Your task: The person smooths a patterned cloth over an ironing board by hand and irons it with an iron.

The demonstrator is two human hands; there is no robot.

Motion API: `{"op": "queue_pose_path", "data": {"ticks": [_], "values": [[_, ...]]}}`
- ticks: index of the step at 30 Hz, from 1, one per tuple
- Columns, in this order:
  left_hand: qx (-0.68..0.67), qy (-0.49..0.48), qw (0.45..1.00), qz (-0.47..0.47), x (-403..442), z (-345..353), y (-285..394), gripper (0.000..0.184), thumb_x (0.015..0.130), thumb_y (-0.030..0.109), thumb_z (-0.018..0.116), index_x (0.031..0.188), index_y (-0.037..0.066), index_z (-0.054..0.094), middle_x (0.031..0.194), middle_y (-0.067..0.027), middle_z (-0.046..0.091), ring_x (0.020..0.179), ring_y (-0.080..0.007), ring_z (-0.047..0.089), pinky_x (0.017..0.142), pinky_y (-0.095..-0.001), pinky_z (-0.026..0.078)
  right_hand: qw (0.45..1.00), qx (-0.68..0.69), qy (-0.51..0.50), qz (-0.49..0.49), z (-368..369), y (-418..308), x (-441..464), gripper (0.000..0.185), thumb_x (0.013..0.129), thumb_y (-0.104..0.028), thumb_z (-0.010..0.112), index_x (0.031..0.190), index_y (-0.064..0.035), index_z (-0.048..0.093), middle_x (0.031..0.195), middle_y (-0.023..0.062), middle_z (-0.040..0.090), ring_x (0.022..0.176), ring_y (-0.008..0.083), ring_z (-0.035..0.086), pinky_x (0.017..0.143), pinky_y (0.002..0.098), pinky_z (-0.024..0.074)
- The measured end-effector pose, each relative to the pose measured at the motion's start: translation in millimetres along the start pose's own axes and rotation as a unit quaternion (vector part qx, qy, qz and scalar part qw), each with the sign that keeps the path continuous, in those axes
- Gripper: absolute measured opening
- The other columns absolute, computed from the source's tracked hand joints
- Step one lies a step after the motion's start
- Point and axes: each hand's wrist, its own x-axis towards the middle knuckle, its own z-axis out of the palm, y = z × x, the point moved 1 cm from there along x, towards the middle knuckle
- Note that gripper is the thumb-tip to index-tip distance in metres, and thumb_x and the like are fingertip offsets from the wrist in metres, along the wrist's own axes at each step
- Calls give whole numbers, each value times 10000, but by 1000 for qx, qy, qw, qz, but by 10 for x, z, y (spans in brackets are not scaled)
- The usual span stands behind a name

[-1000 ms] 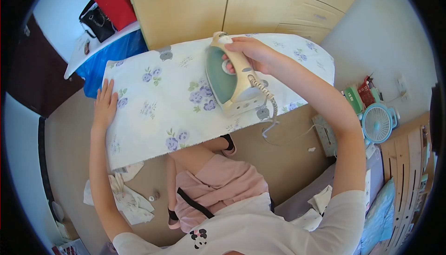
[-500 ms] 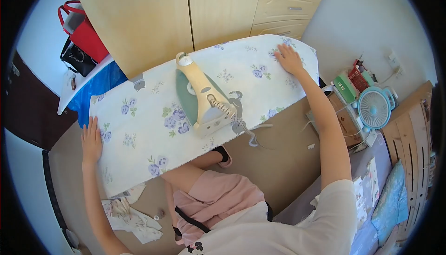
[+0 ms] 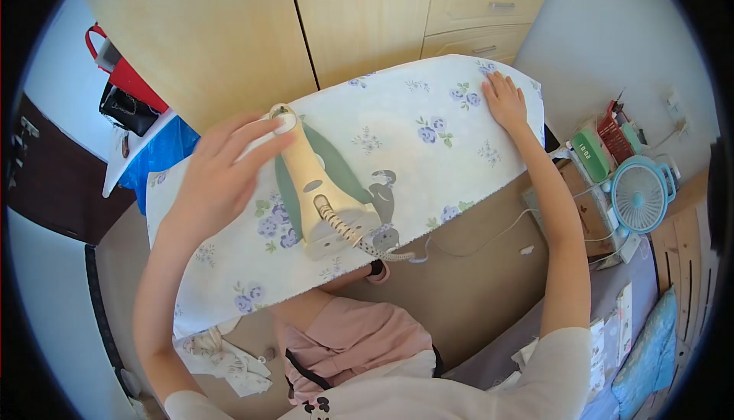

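Note:
A floral white cloth (image 3: 405, 133) with purple flowers and grey figures covers a long board. On it rests a cream iron (image 3: 306, 171) with a green soleplate edge, its spiral-wrapped cord trailing off the near edge. My left hand (image 3: 225, 167) is raised just left of the iron's handle, fingers spread, slightly blurred, with nothing visible in it. Flat on the cloth near the board's right end lies my right hand (image 3: 506, 105), its fingers apart.
Pale cabinets (image 3: 367, 14) stand behind the board. A blue fan (image 3: 641, 194), green clock (image 3: 592, 152) and red basket (image 3: 615, 133) are at right. Bags (image 3: 128, 106) sit at left. White cloths (image 3: 229, 363) lie on the floor.
My right hand has let go of the iron and moved to the cloth's right end. My left hand has lifted off the left edge and moved over beside the iron. The view has shifted.

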Motion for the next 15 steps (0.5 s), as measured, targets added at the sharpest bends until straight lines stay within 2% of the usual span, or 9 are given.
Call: {"op": "queue_pose_path", "data": {"ticks": [1,3,4,6,7,9,15], "values": [[0,-3,1000,1,146,97,2,416,678,-59,569,1071,78,569,1075,-103,564,1014,-285,512,865,-378,403,1000,2,-2,2,13,13,1,521,894,-486,326,1310,-186,418,1407,42,334,1324,257,242,1079,445,148],[-73,-16,991,112,345,354,-18,343,658,-2,604,988,92,592,988,-79,585,955,-266,536,830,-376,418,1000,13,0,3,25,40,10,521,894,-485,326,1307,-183,422,1409,33,332,1324,243,243,1080,436,151],[-73,-19,991,114,402,436,-63,343,658,-2,604,988,92,592,988,-79,585,955,-266,536,830,-376,418,1000,15,-2,5,15,32,1,521,894,-485,326,1307,-183,422,1409,33,332,1324,243,243,1080,436,151],[-149,-176,967,112,467,560,-130,228,636,71,637,858,100,593,839,-43,575,850,-242,543,764,-366,428,1000,22,5,7,-2,8,-25,512,895,-474,330,1305,-182,424,1408,27,334,1326,230,242,1083,422,150],[-147,-180,966,115,485,556,-136,228,636,71,637,858,100,593,839,-43,575,850,-242,543,764,-366,428,1000,25,5,11,-8,-7,-32,512,895,-474,330,1305,-182,424,1408,27,334,1326,230,242,1083,422,150],[-116,-162,971,136,526,528,-141,152,631,102,644,756,95,558,729,-25,529,765,-234,527,705,-353,419,999,36,4,18,-17,-22,-41,503,896,-461,333,1307,-185,420,1408,25,333,1327,226,237,1086,410,145],[-98,-163,969,157,588,565,-117,159,642,78,624,781,102,551,731,-36,520,760,-233,521,685,-348,409,999,28,-6,26,-21,-26,-32,497,895,-457,336,1311,-196,415,1412,17,326,1328,220,235,1088,408,142]]}}
